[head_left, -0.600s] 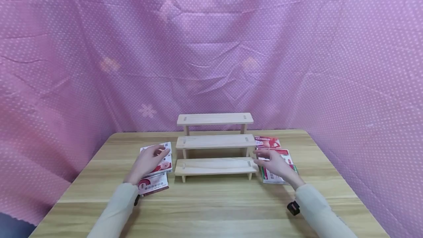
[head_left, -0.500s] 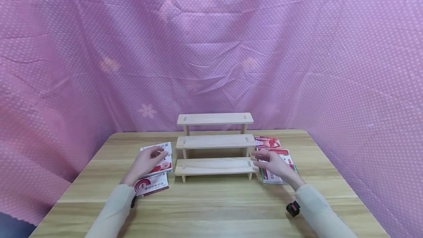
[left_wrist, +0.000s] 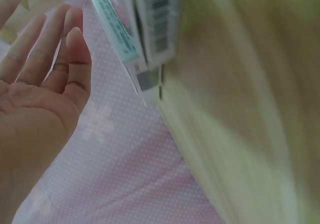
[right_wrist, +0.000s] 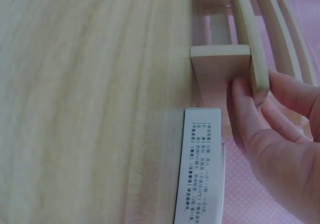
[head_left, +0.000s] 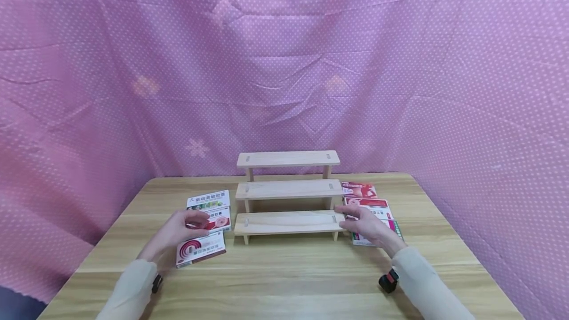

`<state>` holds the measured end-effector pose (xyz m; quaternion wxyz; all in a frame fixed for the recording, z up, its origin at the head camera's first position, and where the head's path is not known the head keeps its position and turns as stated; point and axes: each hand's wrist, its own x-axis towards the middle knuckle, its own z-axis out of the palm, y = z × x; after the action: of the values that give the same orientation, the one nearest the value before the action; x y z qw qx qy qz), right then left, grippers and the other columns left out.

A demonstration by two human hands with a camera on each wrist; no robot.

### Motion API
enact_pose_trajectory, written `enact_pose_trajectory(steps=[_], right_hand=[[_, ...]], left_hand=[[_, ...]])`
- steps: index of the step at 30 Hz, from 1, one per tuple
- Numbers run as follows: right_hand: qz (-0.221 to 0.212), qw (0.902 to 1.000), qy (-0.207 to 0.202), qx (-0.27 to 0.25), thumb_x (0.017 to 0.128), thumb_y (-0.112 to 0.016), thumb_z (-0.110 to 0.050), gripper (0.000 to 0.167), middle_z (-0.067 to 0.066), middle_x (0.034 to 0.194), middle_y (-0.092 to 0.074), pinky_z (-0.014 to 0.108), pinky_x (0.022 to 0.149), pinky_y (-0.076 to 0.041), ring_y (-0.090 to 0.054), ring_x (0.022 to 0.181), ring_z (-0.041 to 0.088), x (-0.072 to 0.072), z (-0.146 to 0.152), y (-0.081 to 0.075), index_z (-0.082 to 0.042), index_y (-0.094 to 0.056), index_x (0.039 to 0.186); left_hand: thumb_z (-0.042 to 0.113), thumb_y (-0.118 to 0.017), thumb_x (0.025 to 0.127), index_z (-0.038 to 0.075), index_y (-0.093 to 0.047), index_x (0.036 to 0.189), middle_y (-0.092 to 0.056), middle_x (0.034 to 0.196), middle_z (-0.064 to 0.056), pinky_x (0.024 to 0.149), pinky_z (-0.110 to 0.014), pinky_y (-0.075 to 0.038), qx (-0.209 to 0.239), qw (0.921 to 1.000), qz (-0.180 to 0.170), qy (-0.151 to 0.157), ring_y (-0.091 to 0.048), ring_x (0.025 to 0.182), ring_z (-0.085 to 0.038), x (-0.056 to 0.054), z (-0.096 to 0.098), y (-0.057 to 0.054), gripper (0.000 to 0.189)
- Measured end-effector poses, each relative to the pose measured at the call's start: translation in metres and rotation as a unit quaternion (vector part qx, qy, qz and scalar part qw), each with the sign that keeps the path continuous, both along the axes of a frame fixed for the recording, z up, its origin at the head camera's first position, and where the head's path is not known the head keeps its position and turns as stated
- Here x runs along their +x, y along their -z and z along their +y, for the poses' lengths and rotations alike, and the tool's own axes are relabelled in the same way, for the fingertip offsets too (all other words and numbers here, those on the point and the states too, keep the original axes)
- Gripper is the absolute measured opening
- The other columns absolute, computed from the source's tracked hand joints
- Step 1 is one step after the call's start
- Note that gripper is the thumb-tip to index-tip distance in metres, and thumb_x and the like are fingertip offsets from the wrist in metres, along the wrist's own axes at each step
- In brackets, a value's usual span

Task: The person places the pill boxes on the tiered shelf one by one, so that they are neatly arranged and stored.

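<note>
A three-tier wooden stand [head_left: 284,223] sits in the middle of the table. My right hand [head_left: 371,226] pinches the right end of its lowest board [right_wrist: 257,79], thumb on one face and fingers on the other. Over the left-hand group of medicine boxes [head_left: 202,249], my left hand [head_left: 175,233] hovers with loosely bent fingers and holds nothing. In the left wrist view, that hand's fingers [left_wrist: 55,59] are apart from a white box [left_wrist: 160,24] with a barcode. Beneath and behind my right hand lie more medicine boxes [head_left: 378,209], one white box [right_wrist: 200,164] standing out beside the stand.
The light wooden table [head_left: 284,280] ends in front of a pink dotted curtain [head_left: 284,73], which also hangs along both sides. A red box [head_left: 360,190] lies at the back right, close to the stand's middle tier.
My left hand has drawn back toward me and to the left, uncovering more of the boxes there. The right hand has shifted slightly left, at the lowest board's end.
</note>
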<state>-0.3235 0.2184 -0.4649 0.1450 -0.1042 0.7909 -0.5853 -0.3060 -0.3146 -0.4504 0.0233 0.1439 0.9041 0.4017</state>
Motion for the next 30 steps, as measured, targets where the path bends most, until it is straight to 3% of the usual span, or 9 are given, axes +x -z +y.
enact_pose_trajectory(steps=[3, 9, 21, 30], right_hand=[[-0.018, 0.9998, 0.005, -0.010, 0.092, -0.064, -0.007, 0.053, 0.022, 0.158, -0.024, 0.038, 0.099, -0.053, -0.051, 0.126, 0.033, -0.002, 0.000, 0.001, -0.004, -0.049, 0.142], [-0.049, 0.9984, 0.006, -0.027, 0.092, -0.064, -0.005, 0.055, 0.022, 0.158, -0.022, 0.038, 0.096, -0.055, -0.061, 0.109, 0.021, -0.003, 0.000, 0.000, -0.007, -0.047, 0.144], [-0.090, 0.9935, -0.005, -0.070, 0.094, -0.062, -0.007, 0.058, 0.021, 0.158, -0.027, 0.037, 0.100, -0.054, -0.057, 0.118, 0.021, -0.004, 0.000, 0.001, -0.009, -0.041, 0.149], [-0.094, 0.9928, -0.006, -0.073, 0.094, -0.062, -0.007, 0.060, 0.022, 0.158, -0.026, 0.035, 0.098, -0.055, -0.058, 0.118, 0.021, -0.005, 0.000, 0.001, -0.007, -0.039, 0.149]], left_hand=[[0.022, -0.080, 0.080, 0.001, -0.067, 0.119, -0.071, 0.109, -0.012, 0.080, -0.018, -0.052, -0.006, 0.9998, -0.018, -0.002, -0.065, 0.100, -0.023, 0.006, -0.005, 0.000, 0.046], [0.022, -0.081, 0.079, 0.002, -0.069, 0.115, -0.071, 0.111, -0.013, 0.082, -0.022, -0.054, -0.029, 0.9989, -0.015, 0.033, -0.065, 0.101, -0.025, 0.016, -0.012, 0.002, 0.043], [0.021, -0.083, 0.074, 0.007, -0.069, 0.116, -0.064, 0.097, -0.007, 0.065, -0.021, -0.046, -0.070, 0.9961, -0.033, 0.044, -0.055, 0.082, -0.016, 0.029, -0.021, 0.007, 0.046], [0.026, -0.088, 0.064, 0.010, -0.067, 0.117, -0.062, 0.093, -0.005, 0.065, -0.019, -0.046, -0.094, 0.9940, -0.017, 0.054, -0.055, 0.080, -0.014, 0.034, -0.024, 0.009, 0.059]])
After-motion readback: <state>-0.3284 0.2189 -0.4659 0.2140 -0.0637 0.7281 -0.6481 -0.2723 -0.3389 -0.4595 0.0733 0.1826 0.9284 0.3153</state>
